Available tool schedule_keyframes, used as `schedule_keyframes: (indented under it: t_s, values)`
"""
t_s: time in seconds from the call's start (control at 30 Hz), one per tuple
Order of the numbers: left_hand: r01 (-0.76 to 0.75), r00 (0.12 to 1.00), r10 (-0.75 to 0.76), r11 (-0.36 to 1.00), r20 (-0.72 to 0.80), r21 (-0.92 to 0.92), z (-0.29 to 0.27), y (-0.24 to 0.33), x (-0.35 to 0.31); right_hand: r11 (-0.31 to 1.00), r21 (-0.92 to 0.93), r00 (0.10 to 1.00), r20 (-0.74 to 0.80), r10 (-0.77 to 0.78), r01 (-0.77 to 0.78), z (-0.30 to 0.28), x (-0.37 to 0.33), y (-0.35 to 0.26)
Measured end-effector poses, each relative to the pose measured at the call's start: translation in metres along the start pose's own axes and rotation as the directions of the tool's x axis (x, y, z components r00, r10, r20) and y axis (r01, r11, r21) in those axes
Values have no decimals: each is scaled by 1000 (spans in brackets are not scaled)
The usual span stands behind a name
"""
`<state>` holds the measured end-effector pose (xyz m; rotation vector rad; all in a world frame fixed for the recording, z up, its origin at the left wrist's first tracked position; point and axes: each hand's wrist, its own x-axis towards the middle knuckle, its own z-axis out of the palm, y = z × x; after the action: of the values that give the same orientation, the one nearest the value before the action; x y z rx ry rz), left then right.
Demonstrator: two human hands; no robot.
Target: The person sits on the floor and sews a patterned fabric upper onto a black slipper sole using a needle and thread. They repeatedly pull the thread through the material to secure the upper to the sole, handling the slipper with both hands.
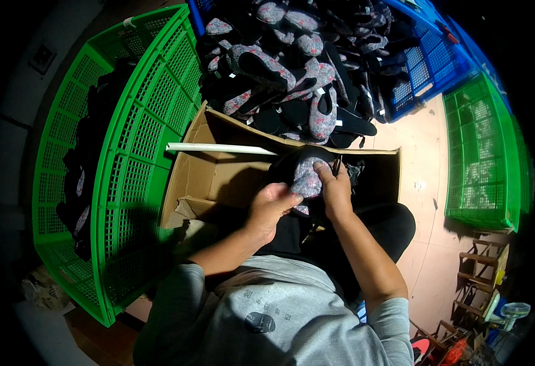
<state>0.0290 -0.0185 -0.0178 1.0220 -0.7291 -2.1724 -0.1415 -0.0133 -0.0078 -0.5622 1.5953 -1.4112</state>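
Between my two hands, above an open cardboard box [188, 183], is a floral cloth shoe [306, 179] in grey and pink with black parts. My left hand [267, 210] pinches the shoe's near left edge between thumb and fingers. On its right side, the thumb of my right hand [337, 194] presses on the patterned fabric while the fingers curl behind. A thin dark thing pokes up beside the right fingers; I cannot make out what it is. Much of the shoe's black part blends into the dark box behind it.
A white tube [219, 147] lies across the box. Beyond it is a heap of similar shoes [323, 116] beside a blue crate [415, 67]. A tall green crate [148, 122] with dark items stands left, another green crate [478, 152] right. Wooden racks [480, 274] are at lower right.
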Motion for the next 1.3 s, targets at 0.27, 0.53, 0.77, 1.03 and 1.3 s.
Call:
schedule_keyframes:
  t_s: [0.27,0.53,0.77,1.03,1.3]
  values:
    - [-136,976,159,979,-151,152,10,0,-9,946,-237,967,-70,-245,222,4,-19,4]
    - [-415,836,545,564,54,714,13,19,1,901,-421,994,5,-110,102,-16,-17,12]
    - [-470,686,701,223,195,854,11,36,16,961,-78,915,294,276,-265,-25,-43,-23]
    - [-415,544,691,-272,476,868,23,42,26,913,103,909,188,372,-395,-2,-50,-7]
    - [-475,540,623,-330,566,816,30,45,14,911,134,905,240,352,-390,-9,-40,3]
